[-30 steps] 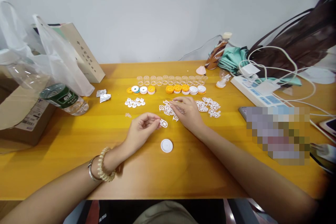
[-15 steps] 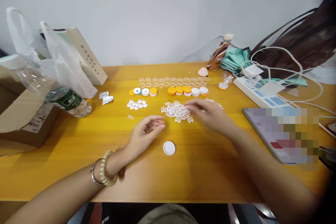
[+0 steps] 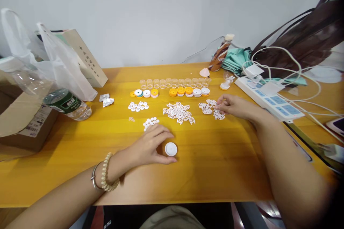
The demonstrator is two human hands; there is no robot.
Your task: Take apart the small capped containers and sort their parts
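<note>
A wide yellow wooden worktop [image 3: 204, 171] fills the view, set against a pale wall. At its far right lie a dark brown bag [image 3: 303, 43], a folded teal cloth [image 3: 236, 61] and a white power strip [image 3: 268, 98] with white cables looped over it. At the left sit a cardboard box [image 3: 24, 128], a clear plastic bag [image 3: 40, 61], a tan paper bag [image 3: 84, 57] and a water bottle [image 3: 67, 104] lying on its side with a green label.

Across the middle runs a row of small clear cups [image 3: 174, 82], and just in front of it a row of orange and white round caps [image 3: 172, 92]. Nearer the person lie heaps of small white plastic pieces: a middle pile of flat lattice pieces [image 3: 178, 112], a right-hand pile [image 3: 211, 109], a cluster of tiny white buttons [image 3: 138, 106] to the left, and a small group of white beads [image 3: 150, 122].

The left hand [image 3: 150, 145], with a bead bracelet and a metal bangle at the wrist, rests on the worktop, thumb and fingers curved loosely around a white round lid [image 3: 171, 149] and touching its edge. The right hand [image 3: 235, 106] reaches to the right-hand pile, fingertips drawn together on the pieces; whether it pinches one cannot be told.
</note>
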